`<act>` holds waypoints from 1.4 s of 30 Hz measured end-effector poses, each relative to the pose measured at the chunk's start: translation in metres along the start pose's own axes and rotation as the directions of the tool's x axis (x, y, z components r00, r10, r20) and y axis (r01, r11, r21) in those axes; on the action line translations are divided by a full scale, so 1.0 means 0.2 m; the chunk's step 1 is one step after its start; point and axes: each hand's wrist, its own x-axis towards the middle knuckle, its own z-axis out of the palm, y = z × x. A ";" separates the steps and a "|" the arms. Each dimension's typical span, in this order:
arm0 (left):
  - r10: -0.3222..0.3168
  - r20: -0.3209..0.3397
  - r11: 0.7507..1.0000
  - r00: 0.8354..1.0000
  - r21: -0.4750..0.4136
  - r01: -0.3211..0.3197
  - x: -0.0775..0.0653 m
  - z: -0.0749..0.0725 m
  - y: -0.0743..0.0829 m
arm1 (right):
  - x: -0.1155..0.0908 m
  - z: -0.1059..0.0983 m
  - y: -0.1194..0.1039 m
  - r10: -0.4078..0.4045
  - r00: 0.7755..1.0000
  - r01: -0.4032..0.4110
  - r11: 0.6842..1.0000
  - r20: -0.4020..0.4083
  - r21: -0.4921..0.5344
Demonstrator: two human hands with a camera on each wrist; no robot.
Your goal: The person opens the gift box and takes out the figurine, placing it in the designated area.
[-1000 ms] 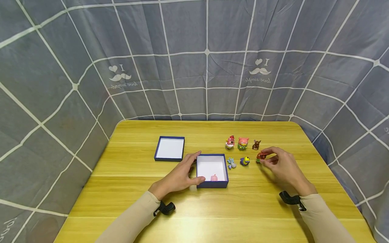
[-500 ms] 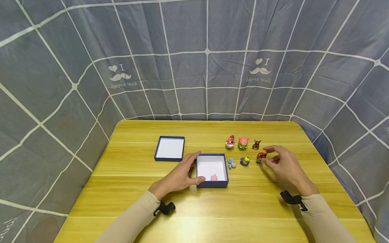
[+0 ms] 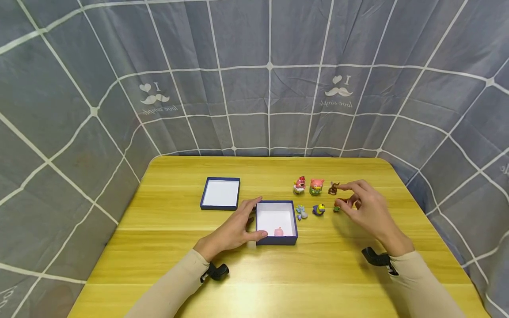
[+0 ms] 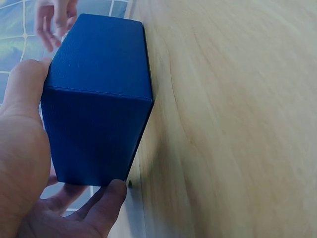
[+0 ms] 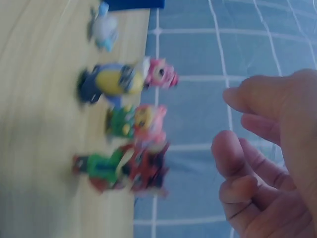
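My left hand (image 3: 232, 229) holds a dark blue box (image 3: 277, 240) by its left side, thumb at the front corner and fingers at the back one; the left wrist view shows the blue outer walls (image 4: 99, 134) between them. Inside the white interior lies a small pink figurine (image 3: 279, 231). My right hand (image 3: 367, 212) hovers over a red-brown and green fox-like figurine (image 5: 121, 168), thumb and fingers parted. In the right wrist view that figurine stands upright on the table, apart from the fingers. Most of it is hidden behind the hand in the head view.
A yellow and blue Minion figurine (image 3: 318, 209) and a grey-blue figurine (image 3: 301, 213) are right of the box. Behind them stand a pink-red bear figurine (image 3: 299, 185), a pink-green figurine (image 3: 316, 187) and a brown animal figurine (image 3: 333, 188). The box lid (image 3: 220, 193) lies at back left.
My right hand has let go of the fox-like figurine; its fingers have spread and lifted, the forefinger now overlapping the brown animal figurine in view. The left hand and box stay put.
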 end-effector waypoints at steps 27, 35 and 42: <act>0.066 -0.029 0.997 0.997 0.028 -0.065 -0.03 0.00 0.06 | 0.34 0.28 -0.47 -0.380 0.625 0.309 0.923 0.682 0.232; 0.099 -0.028 0.995 0.995 0.021 -0.098 -0.05 0.00 0.06 | 0.36 0.34 -0.53 -0.346 0.526 0.278 0.933 0.777 0.228; 0.108 -0.022 0.994 0.994 -0.019 -0.109 -0.06 0.00 0.06 | 0.36 0.40 -0.58 -0.330 0.465 0.290 0.933 0.821 0.211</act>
